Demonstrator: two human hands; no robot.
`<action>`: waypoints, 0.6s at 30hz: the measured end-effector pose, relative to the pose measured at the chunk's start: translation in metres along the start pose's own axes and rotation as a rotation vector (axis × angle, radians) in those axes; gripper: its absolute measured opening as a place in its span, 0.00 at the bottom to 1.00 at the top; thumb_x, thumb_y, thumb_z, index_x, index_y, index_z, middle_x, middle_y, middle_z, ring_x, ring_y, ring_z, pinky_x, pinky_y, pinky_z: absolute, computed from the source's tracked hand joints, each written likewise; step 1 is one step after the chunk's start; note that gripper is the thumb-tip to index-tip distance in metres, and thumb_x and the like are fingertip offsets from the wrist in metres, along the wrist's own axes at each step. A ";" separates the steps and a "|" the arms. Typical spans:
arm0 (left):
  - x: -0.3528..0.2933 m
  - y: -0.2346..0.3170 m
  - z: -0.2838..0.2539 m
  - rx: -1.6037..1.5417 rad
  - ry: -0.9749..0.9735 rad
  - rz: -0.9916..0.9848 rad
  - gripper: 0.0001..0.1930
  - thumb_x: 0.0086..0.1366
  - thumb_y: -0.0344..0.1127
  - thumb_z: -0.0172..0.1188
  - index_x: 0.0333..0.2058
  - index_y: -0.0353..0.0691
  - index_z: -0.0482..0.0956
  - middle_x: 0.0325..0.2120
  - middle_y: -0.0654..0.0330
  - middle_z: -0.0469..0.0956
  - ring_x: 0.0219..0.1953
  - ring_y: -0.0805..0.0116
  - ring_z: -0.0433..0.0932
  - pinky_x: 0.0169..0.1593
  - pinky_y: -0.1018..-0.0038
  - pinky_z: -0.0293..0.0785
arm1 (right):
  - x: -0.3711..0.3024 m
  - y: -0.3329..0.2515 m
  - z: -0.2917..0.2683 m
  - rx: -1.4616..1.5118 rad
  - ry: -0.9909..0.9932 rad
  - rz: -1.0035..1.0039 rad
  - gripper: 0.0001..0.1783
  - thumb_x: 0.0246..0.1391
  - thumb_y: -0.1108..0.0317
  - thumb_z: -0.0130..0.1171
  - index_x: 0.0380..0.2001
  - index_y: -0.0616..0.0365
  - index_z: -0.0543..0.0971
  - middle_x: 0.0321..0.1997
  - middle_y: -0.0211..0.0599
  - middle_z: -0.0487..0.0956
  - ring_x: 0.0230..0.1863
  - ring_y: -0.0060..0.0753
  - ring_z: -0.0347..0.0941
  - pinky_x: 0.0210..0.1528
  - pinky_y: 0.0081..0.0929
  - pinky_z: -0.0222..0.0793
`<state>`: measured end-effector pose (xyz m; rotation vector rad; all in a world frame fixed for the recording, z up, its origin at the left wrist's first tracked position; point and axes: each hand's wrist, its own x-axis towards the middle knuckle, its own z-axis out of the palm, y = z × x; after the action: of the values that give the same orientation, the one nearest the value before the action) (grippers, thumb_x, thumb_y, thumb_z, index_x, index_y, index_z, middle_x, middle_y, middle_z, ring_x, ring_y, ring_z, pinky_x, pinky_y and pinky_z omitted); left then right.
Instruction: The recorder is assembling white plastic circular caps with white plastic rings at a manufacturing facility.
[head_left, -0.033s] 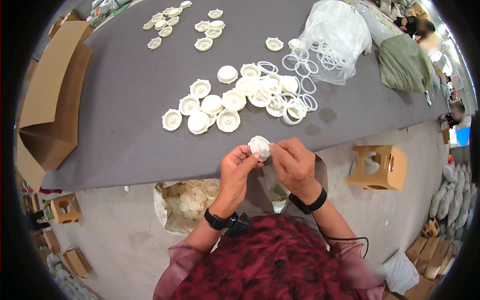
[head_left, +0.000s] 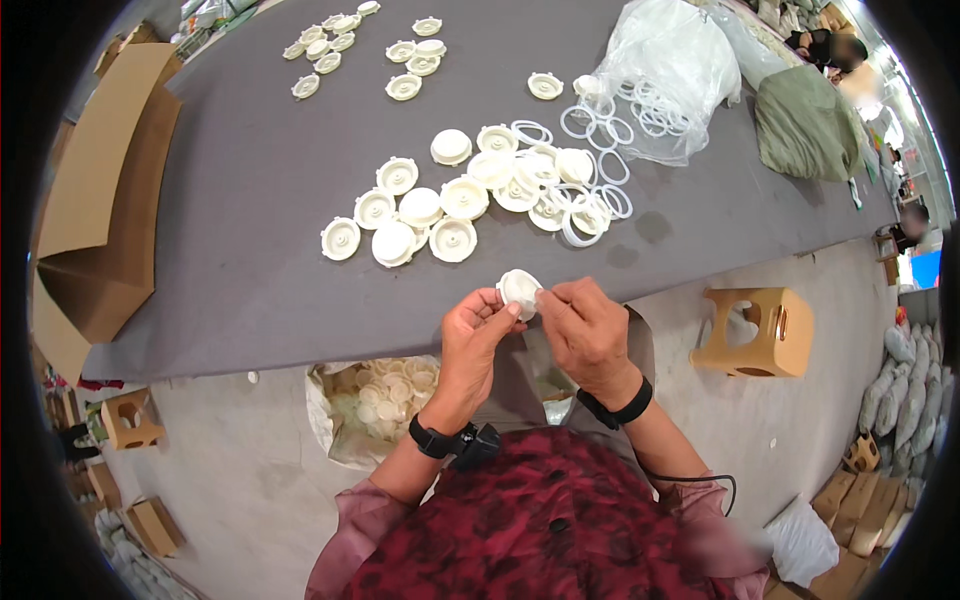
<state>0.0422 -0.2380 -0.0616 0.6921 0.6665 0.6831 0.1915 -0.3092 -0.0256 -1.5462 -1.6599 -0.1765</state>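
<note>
A white round plastic cap (head_left: 517,286) is held up just off the table's front edge, tilted with a broad round face toward me. My left hand (head_left: 468,348) grips it from the left, thumb on the near rim and fingers behind. At its right edge my right hand (head_left: 588,338) pinches with thumb and forefinger; whether a ring lies under those fingertips is hidden. Beyond them on the table, similar white caps (head_left: 454,240) lie in a loose group, some face up and some face down. Translucent rings (head_left: 583,228) overlap the caps at the group's right end.
A clear plastic bag (head_left: 670,70) spills more rings onto the dark grey table (head_left: 270,290). Smaller cap clusters (head_left: 403,87) sit farther back. An open cardboard box (head_left: 110,200) stands left, a green cloth bundle (head_left: 808,125) right. Below are a sack of discs (head_left: 325,415) and a tan stool (head_left: 765,335).
The table scene has shifted very slightly to the left in view. Both hands stay around the cap, with only a tiny movement of the right fingers at its edge.
</note>
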 end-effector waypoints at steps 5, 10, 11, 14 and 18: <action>-0.006 -0.010 0.018 -0.070 -0.093 0.031 0.09 0.67 0.30 0.61 0.43 0.33 0.77 0.39 0.60 0.80 0.39 0.75 0.79 0.46 0.76 0.75 | -0.018 -0.001 -0.016 -0.072 -0.094 -0.068 0.19 0.37 0.78 0.64 0.39 0.64 0.80 0.34 0.36 0.76 0.32 0.38 0.74 0.29 0.31 0.72; -0.018 -0.022 0.025 -0.042 -0.095 0.031 0.09 0.67 0.29 0.60 0.44 0.33 0.77 0.39 0.60 0.80 0.40 0.75 0.78 0.47 0.75 0.76 | -0.031 -0.001 -0.031 -0.082 -0.076 -0.113 0.21 0.37 0.78 0.64 0.40 0.65 0.80 0.34 0.36 0.76 0.31 0.38 0.74 0.30 0.31 0.73; -0.020 -0.023 0.027 -0.022 -0.091 0.022 0.10 0.67 0.30 0.60 0.44 0.33 0.77 0.40 0.60 0.80 0.40 0.75 0.78 0.48 0.74 0.76 | -0.034 -0.001 -0.033 -0.055 -0.044 -0.108 0.20 0.37 0.79 0.64 0.40 0.64 0.80 0.34 0.36 0.76 0.32 0.39 0.74 0.30 0.31 0.73; -0.029 -0.025 0.040 -0.129 -0.095 0.045 0.11 0.68 0.31 0.60 0.46 0.33 0.76 0.41 0.58 0.80 0.41 0.74 0.78 0.49 0.73 0.76 | -0.048 0.000 -0.038 0.044 0.049 -0.034 0.18 0.40 0.80 0.65 0.40 0.63 0.81 0.35 0.37 0.77 0.32 0.38 0.75 0.31 0.29 0.73; -0.037 -0.036 0.044 -0.157 -0.181 0.074 0.12 0.69 0.32 0.59 0.48 0.34 0.75 0.43 0.58 0.80 0.41 0.72 0.79 0.51 0.71 0.75 | -0.065 -0.007 -0.049 0.380 0.141 0.368 0.12 0.49 0.81 0.65 0.39 0.61 0.82 0.34 0.38 0.77 0.31 0.33 0.76 0.30 0.26 0.71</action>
<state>0.0640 -0.3016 -0.0508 0.6266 0.4182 0.7230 0.2008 -0.3896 -0.0334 -1.4751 -1.1913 0.2099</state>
